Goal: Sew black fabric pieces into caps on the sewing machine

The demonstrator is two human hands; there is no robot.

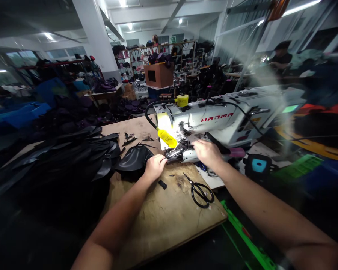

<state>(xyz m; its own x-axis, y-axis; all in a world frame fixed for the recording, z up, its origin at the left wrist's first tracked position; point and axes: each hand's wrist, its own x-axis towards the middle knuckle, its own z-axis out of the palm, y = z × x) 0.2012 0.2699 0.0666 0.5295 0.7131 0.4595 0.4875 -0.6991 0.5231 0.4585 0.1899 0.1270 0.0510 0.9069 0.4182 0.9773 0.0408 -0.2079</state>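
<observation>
A white sewing machine (228,120) with red HANMA lettering stands on the wooden table, its yellow lamp (167,138) lighting the needle area. My left hand (155,167) is closed at the left end of the machine's narrow bed (189,156), fingertips pinching the edge of a black piece (173,157). Beside that hand rests a shiny black pouch-like piece (133,158). My right hand (207,153) is closed just right of the needle area, over the bed; what its fingers hold is hidden. Black-handled scissors (201,192) lie slightly spread in front of the machine.
Black material (81,161) is heaped along the left side. A small black scrap (162,184) lies on the table (157,225). A green bar (242,232) runs below the right edge. A cardboard box (159,75) and another person (281,58) are behind.
</observation>
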